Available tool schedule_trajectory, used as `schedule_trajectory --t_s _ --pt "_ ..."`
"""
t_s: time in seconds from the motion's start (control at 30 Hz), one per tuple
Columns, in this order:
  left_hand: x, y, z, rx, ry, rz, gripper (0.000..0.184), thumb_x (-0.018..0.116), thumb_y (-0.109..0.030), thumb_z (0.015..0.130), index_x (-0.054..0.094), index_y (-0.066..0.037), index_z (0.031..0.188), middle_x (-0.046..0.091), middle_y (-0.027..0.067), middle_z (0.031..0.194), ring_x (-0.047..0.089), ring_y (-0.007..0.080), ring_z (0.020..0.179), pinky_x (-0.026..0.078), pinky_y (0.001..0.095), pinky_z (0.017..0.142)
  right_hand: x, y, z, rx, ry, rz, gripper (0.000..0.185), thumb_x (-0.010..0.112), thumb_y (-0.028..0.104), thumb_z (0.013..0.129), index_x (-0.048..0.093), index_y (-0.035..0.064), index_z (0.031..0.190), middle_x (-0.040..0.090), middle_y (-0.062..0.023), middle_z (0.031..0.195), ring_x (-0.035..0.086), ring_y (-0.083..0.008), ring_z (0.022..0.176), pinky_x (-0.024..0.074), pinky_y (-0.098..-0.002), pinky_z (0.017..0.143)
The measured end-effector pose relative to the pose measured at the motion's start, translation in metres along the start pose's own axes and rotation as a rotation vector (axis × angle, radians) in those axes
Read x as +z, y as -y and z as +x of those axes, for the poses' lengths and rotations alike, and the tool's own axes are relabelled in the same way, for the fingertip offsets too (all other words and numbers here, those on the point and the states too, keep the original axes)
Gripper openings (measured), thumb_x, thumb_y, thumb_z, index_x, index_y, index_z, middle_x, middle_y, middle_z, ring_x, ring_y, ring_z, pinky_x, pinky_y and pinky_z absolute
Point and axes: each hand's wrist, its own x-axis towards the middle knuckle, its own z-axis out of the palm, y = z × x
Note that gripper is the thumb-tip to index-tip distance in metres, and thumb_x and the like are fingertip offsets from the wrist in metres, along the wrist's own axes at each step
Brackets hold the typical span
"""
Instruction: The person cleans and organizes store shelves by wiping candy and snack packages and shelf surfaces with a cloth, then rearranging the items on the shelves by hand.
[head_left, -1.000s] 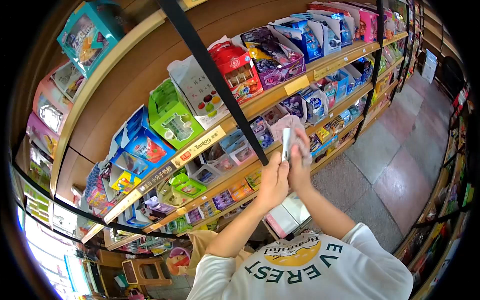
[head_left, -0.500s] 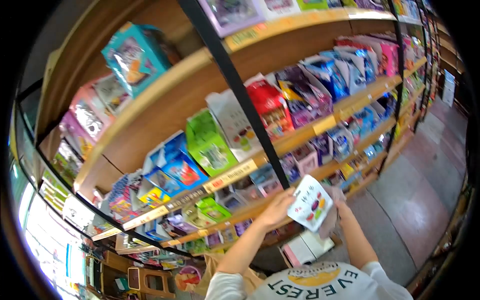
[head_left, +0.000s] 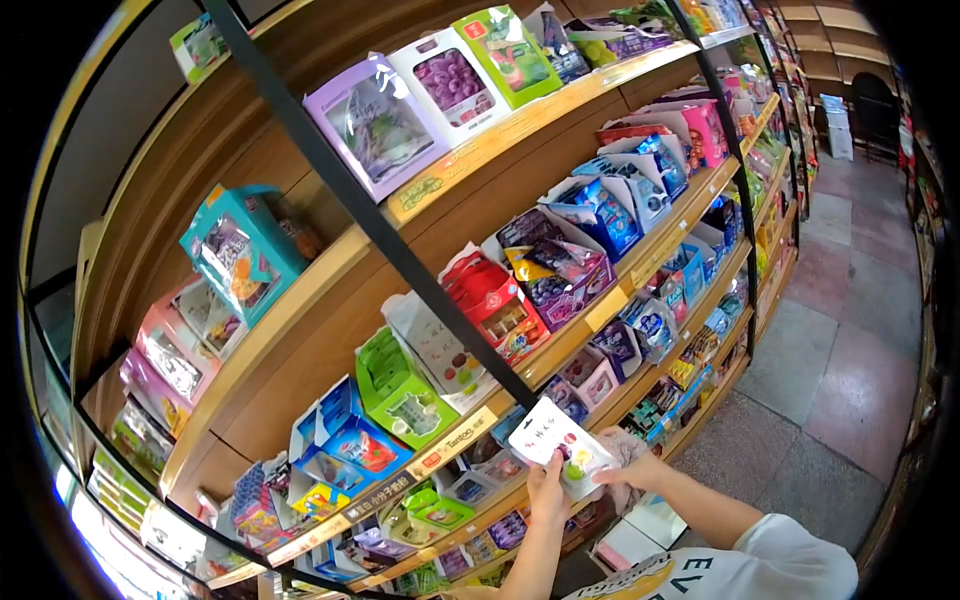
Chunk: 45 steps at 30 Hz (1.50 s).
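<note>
My left hand (head_left: pixel 547 492) grips the lower edge of a white candy packet (head_left: pixel 545 432), thumb on its front. The packet has a hang hole, dark lettering and printed round fruits, and it is tilted toward me. My right hand (head_left: pixel 638 472) is closed on a crumpled greyish-pink cloth (head_left: pixel 622 446), its fingers at the packet's right edge. On the shelf just beyond stands a white display box (head_left: pixel 440 345) with similar fruit print, partly behind a black post. A green display box (head_left: pixel 402 385) is to its left and a red one (head_left: pixel 497 308) to its right.
Wooden shelves full of candy boxes curve around ahead, with a black upright post (head_left: pixel 420 275) close by. Below my hands sits an open white carton (head_left: pixel 640 535). A tiled aisle (head_left: pixel 800 345) runs along the right, with a black chair (head_left: pixel 876 112) at its far end.
My view has shifted, showing more of the upper shelf. The packet has turned in my hands; my left hand now holds its lower edge. The cloth stays in my right hand.
</note>
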Motion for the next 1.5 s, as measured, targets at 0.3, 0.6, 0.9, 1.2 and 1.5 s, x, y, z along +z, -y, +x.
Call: schedule_trajectory --t_s 0.3,0.6,0.9,1.2,1.5 --pt "0.025 -0.007 0.013 0.495 -0.018 0.564 0.034 0.061 -0.014 0.079 0.048 0.002 0.105 0.056 0.0112 0.104 0.052 0.0167 0.092 0.04 0.0279 0.081 0.035 0.034 -0.002 -0.142 0.08 0.291 0.076 0.07 -0.001 0.052 0.036 0.0019 0.119 0.05 -0.0074 0.11 0.049 -0.0162 0.102 0.0398 -0.0312 0.089" --pt "-0.005 -0.097 0.021 0.545 -0.358 0.757 0.024 0.062 -0.009 0.076 0.054 0.001 0.095 0.061 0.0067 0.09 0.054 0.0111 0.079 0.044 0.027 0.072 0.031 0.032 -0.012 -0.052 -0.143 0.188 0.05 0.067 -0.001 0.064 0.049 -0.0002 0.111 0.056 -0.0091 0.102 0.053 -0.0209 0.095 0.0423 -0.0343 0.086" --pt "-0.058 -0.149 0.029 0.708 -0.388 0.6 0.022 0.06 -0.011 0.078 0.053 -0.001 0.097 0.058 0.0042 0.089 0.053 0.0102 0.076 0.043 0.0232 0.068 0.0 0.02 -0.028 0.136 -0.421 0.161 0.043 0.064 -0.001 0.069 0.05 0.0009 0.11 0.057 -0.0098 0.1 0.056 -0.0216 0.089 0.047 -0.0334 0.077" --pt "-0.015 -0.292 0.133 0.776 -0.481 0.989 0.033 0.051 -0.015 0.072 0.054 0.003 0.099 0.06 0.0168 0.092 0.059 0.0238 0.083 0.047 0.0325 0.069 -0.024 0.007 -0.042 0.094 -0.526 0.208 0.041 0.062 -0.001 0.07 0.05 0.0007 0.109 0.057 -0.0089 0.101 0.056 -0.02 0.091 0.0463 -0.0306 0.076" --pt "0.05 -0.231 0.233 -0.02 -0.112 1.711 0.044 0.066 -0.012 0.068 0.048 0.011 0.101 0.059 0.0189 0.089 0.058 0.0246 0.069 0.049 0.0419 0.049 -0.044 0.01 -0.056 0.048 -0.56 0.142 0.045 0.062 0.0 0.069 0.049 -0.0024 0.112 0.055 -0.009 0.106 0.054 -0.019 0.095 0.0427 -0.0308 0.082"
